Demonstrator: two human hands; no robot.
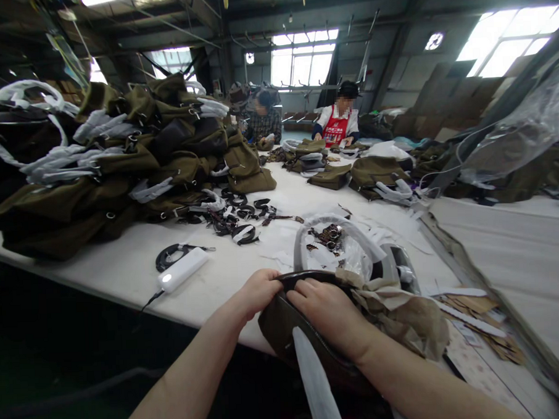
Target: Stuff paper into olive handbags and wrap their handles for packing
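the left hand (263,289) clamps the rim of the dark bag (278,325) at lower centre of the frame, by the table's edge (191,307). the right hand (329,312) dips fingertips inside; their grip is hidden. a loosened left hold could let the bag slip; tugging might tear the crumpled paper (407,318).

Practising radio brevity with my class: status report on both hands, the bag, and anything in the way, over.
Left hand gripping the bag at its rim. Right hand in its open mouth, fingertips hidden. Crumpled paper bunched beside right wrist.
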